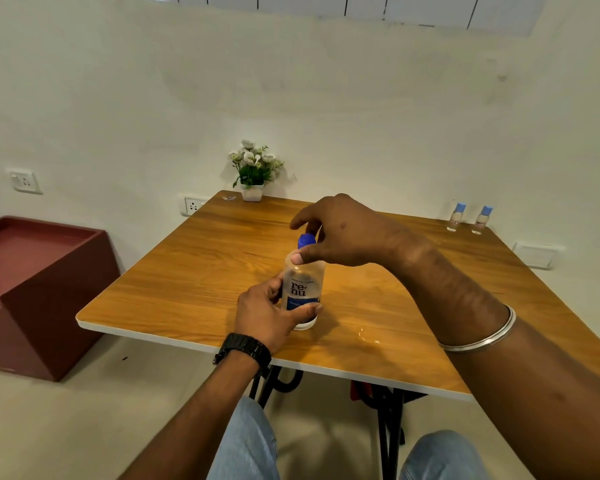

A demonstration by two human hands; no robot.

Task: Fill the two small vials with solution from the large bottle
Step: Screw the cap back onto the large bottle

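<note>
The large clear bottle (303, 289) with a blue label stands upright on the wooden table (194, 271), near its front edge. My left hand (267, 315) grips the bottle's lower body. My right hand (336, 233) comes from above, its fingers and thumb curled round the bottle's blue cap (305, 240). Two small vials with light blue caps, the first vial (456, 217) and the second vial (482, 220), stand side by side at the table's far right corner, well away from both hands.
A small white pot of artificial flowers (253, 171) stands at the table's back edge against the wall. A red-brown cabinet (39, 292) sits on the floor to the left. A small wet patch (366, 336) glints on the table right of the bottle.
</note>
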